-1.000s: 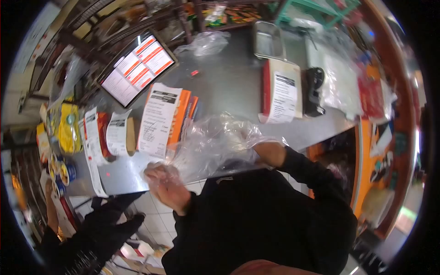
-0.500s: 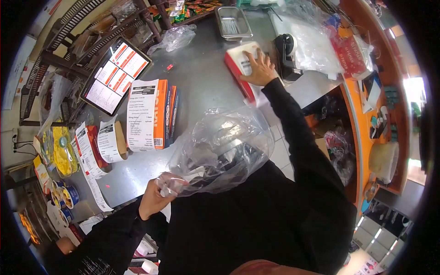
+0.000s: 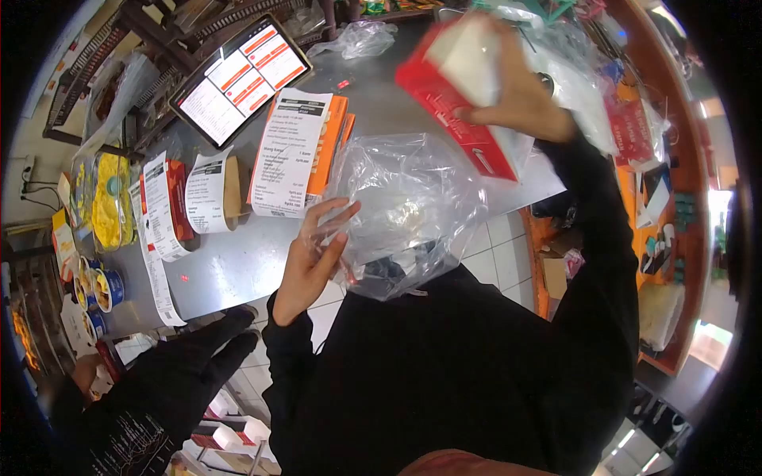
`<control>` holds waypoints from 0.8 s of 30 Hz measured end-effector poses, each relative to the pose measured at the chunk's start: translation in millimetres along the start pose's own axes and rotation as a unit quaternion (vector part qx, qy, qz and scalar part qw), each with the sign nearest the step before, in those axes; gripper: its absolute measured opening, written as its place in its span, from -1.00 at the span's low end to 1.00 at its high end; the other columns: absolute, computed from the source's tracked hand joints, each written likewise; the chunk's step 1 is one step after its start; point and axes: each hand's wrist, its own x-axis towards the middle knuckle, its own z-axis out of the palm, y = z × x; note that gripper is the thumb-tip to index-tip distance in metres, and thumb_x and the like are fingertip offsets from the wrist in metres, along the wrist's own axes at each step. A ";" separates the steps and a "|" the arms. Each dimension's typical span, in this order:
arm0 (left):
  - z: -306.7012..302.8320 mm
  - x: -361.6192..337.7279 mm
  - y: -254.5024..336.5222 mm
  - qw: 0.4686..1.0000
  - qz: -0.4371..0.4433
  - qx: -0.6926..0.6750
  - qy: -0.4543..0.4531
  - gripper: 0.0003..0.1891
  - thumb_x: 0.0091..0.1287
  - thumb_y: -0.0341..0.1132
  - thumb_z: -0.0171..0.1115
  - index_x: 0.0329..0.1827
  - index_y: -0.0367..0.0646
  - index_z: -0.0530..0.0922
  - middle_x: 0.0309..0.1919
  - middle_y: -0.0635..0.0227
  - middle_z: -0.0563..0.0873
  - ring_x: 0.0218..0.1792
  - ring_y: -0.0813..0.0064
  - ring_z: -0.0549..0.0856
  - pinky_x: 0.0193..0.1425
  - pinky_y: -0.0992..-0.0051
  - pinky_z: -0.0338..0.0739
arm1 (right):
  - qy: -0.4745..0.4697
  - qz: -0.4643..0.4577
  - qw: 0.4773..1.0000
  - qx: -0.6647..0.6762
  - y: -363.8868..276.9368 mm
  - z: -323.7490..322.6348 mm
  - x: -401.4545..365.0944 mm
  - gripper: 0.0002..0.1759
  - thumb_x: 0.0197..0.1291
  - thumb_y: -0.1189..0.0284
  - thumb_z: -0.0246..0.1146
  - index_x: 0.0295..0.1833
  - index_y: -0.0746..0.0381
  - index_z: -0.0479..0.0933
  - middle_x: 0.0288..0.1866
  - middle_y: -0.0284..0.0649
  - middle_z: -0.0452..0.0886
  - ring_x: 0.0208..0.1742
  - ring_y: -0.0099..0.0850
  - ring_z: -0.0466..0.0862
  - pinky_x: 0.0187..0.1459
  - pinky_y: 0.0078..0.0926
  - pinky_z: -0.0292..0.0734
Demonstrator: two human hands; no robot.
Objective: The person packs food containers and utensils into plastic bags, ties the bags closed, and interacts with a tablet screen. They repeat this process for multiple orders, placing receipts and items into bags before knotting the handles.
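A clear plastic bag (image 3: 405,206) hangs wide and crumpled at the table's front edge, in front of my body. My left hand (image 3: 308,266) grips its left side, thumb and fingers curved around the film. To the right, my right hand (image 3: 528,99) holds a red-and-white carton (image 3: 456,119) from above, tilted over the tabletop behind the bag. Motion blurs the carton's top and my fingertips. Left of the bag stands an orange box (image 3: 321,155) with a printed receipt (image 3: 287,151) on its front.
A tablet (image 3: 242,83) leans at the back left. Further left are a receipt-covered brown package (image 3: 231,190), a yellow-filled container (image 3: 111,202) and small tubs (image 3: 107,289). Plastic packaging (image 3: 567,87) lies at the back right. Another person's dark clothing (image 3: 151,397) shows at lower left.
My right hand has lifted and tilted the red-and-white carton, which lay on the table. My left hand and the bag have shifted up and to the right in view; the camera has turned too.
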 end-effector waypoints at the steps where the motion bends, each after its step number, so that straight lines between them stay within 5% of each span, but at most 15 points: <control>1: -0.9 4.3 -2.7 1.000 0.009 -0.022 -0.015 -0.64 0.28 -0.48 -0.12 0.14 -0.21 0.12 0.10 0.06 0.39 -0.64 0.61 0.55 -0.57 0.72 0.41 | 0.029 -0.049 0.994 0.098 -36.6 -32.8 9.4 -0.06 -0.38 0.16 0.43 0.15 0.29 0.14 -0.07 -0.05 0.37 -0.08 -0.19 0.48 -0.14 -0.23 0.43; 3: 1.9 7.8 -2.9 0.994 0.022 -0.105 0.002 -0.62 0.26 -0.50 -0.16 0.15 -0.19 0.09 0.15 0.02 0.31 -0.61 0.62 0.54 -0.57 0.73 0.38 | -0.042 0.053 0.941 0.331 -80.8 -57.6 7.0 -0.13 -0.32 0.20 0.42 0.12 0.30 0.18 -0.07 -0.05 0.39 -0.10 -0.27 0.49 -0.10 -0.29 0.44; 5: -0.3 5.5 -3.9 0.989 0.024 -0.142 0.025 -0.60 0.25 -0.51 -0.18 0.16 -0.17 0.08 0.16 0.01 0.30 -0.59 0.63 0.54 -0.56 0.74 0.37 | -0.016 0.100 0.881 0.462 -105.4 -32.1 -2.4 -0.11 -0.29 0.19 0.41 0.15 0.30 0.13 0.00 -0.02 0.31 -0.01 -0.27 0.42 -0.02 -0.29 0.39; 8: -7.6 1.8 -33.1 0.966 0.061 -0.163 0.191 -0.58 0.20 -0.49 -0.16 0.15 -0.13 0.09 0.17 0.00 0.28 -0.59 0.71 0.49 -0.60 0.75 0.34 | 0.058 0.133 0.816 0.559 -112.4 50.3 -29.5 0.01 -0.31 0.16 0.40 0.21 0.29 -0.02 0.15 0.01 0.11 0.16 -0.24 0.26 0.10 -0.24 0.28; 12: -18.9 -16.7 -27.9 0.965 0.092 -0.147 0.197 -0.64 0.21 -0.43 -0.12 0.08 -0.11 0.14 0.18 -0.06 0.25 -0.74 0.74 0.39 -0.72 0.78 0.29 | 0.050 0.200 0.789 0.579 -97.0 80.4 -59.0 0.28 -0.46 0.16 0.47 0.26 0.20 -0.33 0.23 -0.03 -0.06 0.28 -0.19 0.08 0.22 -0.21 0.09; 15: -14.9 -17.6 -19.0 0.969 0.123 -0.165 0.140 -0.66 0.20 -0.40 -0.09 0.05 -0.07 0.14 0.18 -0.11 0.22 -0.80 0.69 0.38 -0.76 0.76 0.30 | 0.089 -0.062 0.901 0.420 -73.9 64.6 -66.1 0.32 -0.57 0.23 0.50 0.26 0.13 -0.30 0.24 0.03 -0.07 0.29 -0.09 0.04 0.24 -0.19 -0.04; 18: 6.9 2.4 -1.0 0.966 0.149 -0.206 0.043 -0.63 0.17 -0.37 -0.05 0.04 -0.02 0.14 0.19 -0.13 0.19 -0.78 0.67 0.41 -0.73 0.73 0.36 | 0.015 -0.100 0.940 0.327 -65.4 49.3 -74.4 0.27 -0.62 0.24 0.51 0.25 0.04 -0.19 0.22 0.08 -0.04 0.23 -0.01 0.11 0.19 -0.13 0.06; 20: 23.0 21.7 1.0 0.954 0.201 -0.211 0.068 -0.64 0.19 -0.27 -0.02 0.05 0.06 0.19 0.19 -0.12 0.20 -0.84 0.71 0.36 -0.81 0.79 0.24 | -0.052 -0.115 0.935 0.332 -63.5 41.9 -81.2 0.20 -0.63 0.24 0.51 0.24 0.01 -0.08 0.20 0.09 0.01 0.19 0.02 0.15 0.15 -0.09 0.11; 24: 41.2 41.7 -6.0 0.934 0.236 -0.267 -0.004 -0.66 0.19 -0.28 -0.01 0.03 0.00 0.22 0.19 -0.11 0.21 -0.80 0.68 0.41 -0.72 0.76 0.34 | -0.197 -0.081 0.972 0.098 -77.7 -13.6 -83.1 0.03 -0.67 0.25 0.48 0.15 0.01 0.20 0.13 0.10 0.13 0.12 0.02 0.19 0.00 -0.08 0.21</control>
